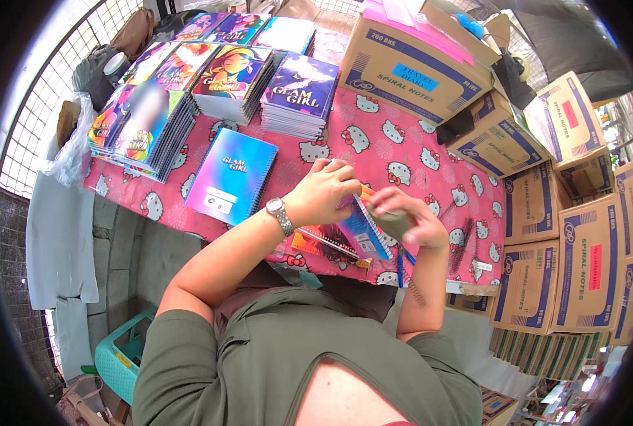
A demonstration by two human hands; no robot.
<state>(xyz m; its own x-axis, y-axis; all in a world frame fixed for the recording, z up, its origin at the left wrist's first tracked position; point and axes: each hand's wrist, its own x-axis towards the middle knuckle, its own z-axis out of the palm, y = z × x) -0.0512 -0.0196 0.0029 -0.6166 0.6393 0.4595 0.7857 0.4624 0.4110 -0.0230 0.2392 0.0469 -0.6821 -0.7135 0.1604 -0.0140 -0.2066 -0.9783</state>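
My left hand, with a watch on its wrist, grips the upper end of a blue spiral notebook tilted on edge near the table's front. Along its white-looking coiled spine, my right hand is closed with curled fingers. A dull olive shape shows in that hand; its kind I cannot make out. Beneath the tilted notebook lies another notebook with an orange and dark cover. Left of my left wrist, a blue and purple spiral notebook lies flat, its black coil to the right.
Stacks of spiral notebooks fill the table's far left. Cardboard boxes stand at the back right and pile up beyond the right edge. Black coils and a blue pen lie on the pink tablecloth. A turquoise stool stands lower left.
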